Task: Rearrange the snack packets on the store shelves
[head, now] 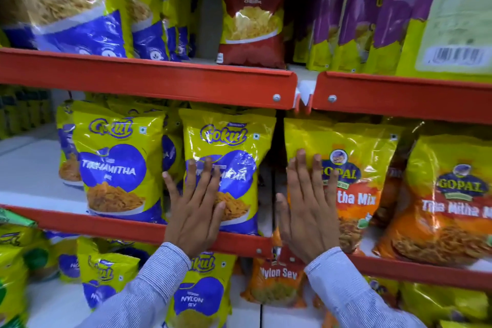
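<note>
On the middle shelf stands a yellow and blue Gokul Tikhamitha packet (pixel 234 141), and my left hand (pixel 195 208) lies flat against its front with fingers spread. To its right stands a yellow and orange Gopal Mitha Mix packet (pixel 356 168); my right hand (pixel 310 208) presses flat on its left part, fingers apart. Neither hand grips anything. A dark gap separates the two packets. A second Gokul Tikhamitha packet (pixel 117 165) stands further left.
Red shelf rails (pixel 149 80) run above and below the hands. Another Gopal packet (pixel 450 200) stands at the right. A red Nylon packet (pixel 253 18) and purple packets (pixel 372 8) fill the upper shelf. Nylon Sev packets (pixel 277 282) sit on the lower shelf. Bare white shelf (pixel 29 168) lies at left.
</note>
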A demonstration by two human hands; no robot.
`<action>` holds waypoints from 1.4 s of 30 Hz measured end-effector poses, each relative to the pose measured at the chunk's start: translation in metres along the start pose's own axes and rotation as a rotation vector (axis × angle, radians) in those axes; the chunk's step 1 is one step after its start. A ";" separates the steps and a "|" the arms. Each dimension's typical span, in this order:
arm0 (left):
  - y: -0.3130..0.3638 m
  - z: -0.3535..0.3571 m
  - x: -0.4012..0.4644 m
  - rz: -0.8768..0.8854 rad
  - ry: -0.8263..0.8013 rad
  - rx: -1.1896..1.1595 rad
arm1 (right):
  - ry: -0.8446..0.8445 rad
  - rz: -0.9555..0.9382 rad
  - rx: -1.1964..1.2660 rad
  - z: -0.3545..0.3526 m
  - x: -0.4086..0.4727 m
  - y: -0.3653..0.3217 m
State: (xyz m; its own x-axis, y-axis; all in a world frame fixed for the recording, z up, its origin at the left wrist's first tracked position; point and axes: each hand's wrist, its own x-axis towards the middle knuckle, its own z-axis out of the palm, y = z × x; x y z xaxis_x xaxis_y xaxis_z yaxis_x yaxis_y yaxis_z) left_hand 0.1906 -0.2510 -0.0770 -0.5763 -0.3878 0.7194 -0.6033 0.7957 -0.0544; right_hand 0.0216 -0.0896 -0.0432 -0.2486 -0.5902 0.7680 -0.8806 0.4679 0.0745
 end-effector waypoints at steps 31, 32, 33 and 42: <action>0.244 -0.020 0.029 0.101 0.201 -0.408 | 0.218 0.145 0.417 -0.049 -0.082 0.162; 0.260 -0.018 0.029 0.176 0.196 -0.449 | 0.241 0.200 0.364 -0.052 -0.089 0.179; 0.278 -0.014 0.029 0.227 0.169 -0.506 | 0.246 0.283 0.340 -0.053 -0.095 0.198; 0.364 0.016 0.045 0.073 -0.099 -0.697 | 0.053 0.487 0.527 -0.047 -0.098 0.273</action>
State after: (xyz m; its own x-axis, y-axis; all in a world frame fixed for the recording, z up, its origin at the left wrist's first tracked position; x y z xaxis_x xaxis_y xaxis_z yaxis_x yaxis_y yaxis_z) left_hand -0.0639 0.0140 -0.0755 -0.6688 -0.3364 0.6630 -0.0865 0.9210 0.3799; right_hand -0.1757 0.1263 -0.0682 -0.6545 -0.3567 0.6667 -0.7557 0.2821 -0.5910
